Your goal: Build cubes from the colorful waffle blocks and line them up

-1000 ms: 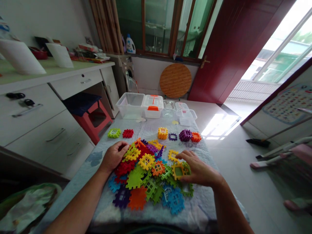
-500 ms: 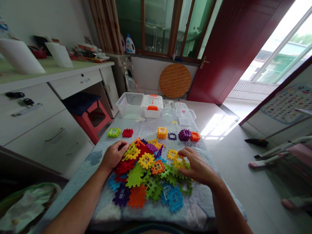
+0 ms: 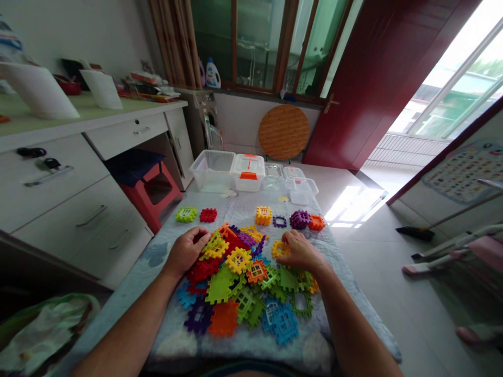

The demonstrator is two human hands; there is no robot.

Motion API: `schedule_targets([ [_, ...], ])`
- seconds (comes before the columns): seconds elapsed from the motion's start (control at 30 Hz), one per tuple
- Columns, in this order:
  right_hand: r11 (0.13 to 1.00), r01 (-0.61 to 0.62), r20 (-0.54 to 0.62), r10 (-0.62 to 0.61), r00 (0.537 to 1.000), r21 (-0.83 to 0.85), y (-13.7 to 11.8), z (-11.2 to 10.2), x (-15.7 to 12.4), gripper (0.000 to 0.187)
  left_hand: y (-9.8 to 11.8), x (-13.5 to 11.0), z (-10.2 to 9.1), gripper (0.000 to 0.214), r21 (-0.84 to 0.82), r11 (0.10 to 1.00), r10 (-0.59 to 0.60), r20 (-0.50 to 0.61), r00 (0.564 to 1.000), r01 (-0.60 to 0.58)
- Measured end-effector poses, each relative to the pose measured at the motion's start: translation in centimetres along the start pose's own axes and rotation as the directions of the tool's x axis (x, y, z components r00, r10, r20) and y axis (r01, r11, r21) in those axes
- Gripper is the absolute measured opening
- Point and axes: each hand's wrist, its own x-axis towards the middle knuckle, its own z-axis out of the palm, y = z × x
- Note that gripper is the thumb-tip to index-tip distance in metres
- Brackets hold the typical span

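A heap of colourful plastic waffle-block pieces lies on a pale quilted cloth. My left hand rests open on the heap's near-left edge, its fingers against red and yellow pieces. My right hand sits at the heap's far right, its fingers curled onto a yellow square block. Beyond the heap stands a row of separate pieces, among them a lime green square, a red one, a yellow-orange cube and a purple ball.
Clear plastic storage boxes line the cloth's far end. On the left are white drawers and a red stool. A round wooden board leans on the far wall. Tiled floor lies to the right.
My right hand has moved away from the green pieces, up the table to the yellow block at the heap's far edge. My left hand stays almost where it was.
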Motion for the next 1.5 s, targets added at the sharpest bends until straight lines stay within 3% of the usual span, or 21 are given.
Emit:
schedule_targets([
  [0.63,0.998,0.022,-0.006,-0.022,1.000,-0.060,-0.8,-0.2,-0.1,0.030,-0.2,0.1,0.1,0.035,-0.026,1.000,0.003,-0.009,1.000,-0.003],
  [0.8,0.998,0.061,-0.151,-0.061,0.987,-0.003,-1.1,-1.8,0.7,0.030,-0.2,0.0,0.1,0.033,-0.037,0.999,0.002,0.008,1.000,-0.002],
  [0.97,0.985,0.168,-0.286,-0.149,0.946,0.043,-1.9,-4.6,4.6,0.035,-0.3,0.0,0.1,0.033,-0.044,0.999,0.009,0.010,1.000,-0.009],
  [1.2,0.989,0.138,-0.094,-0.143,0.985,-0.059,-2.5,-5.4,10.2,0.039,0.0,0.0,0.0,0.032,-0.052,0.999,0.014,-0.004,1.000,-0.015],
  [1.5,0.985,0.132,-0.024,-0.135,0.991,-0.111,-2.6,-4.6,11.5,0.042,0.0,-0.2,-0.1,0.030,-0.059,0.998,0.015,0.004,1.000,-0.014],
])
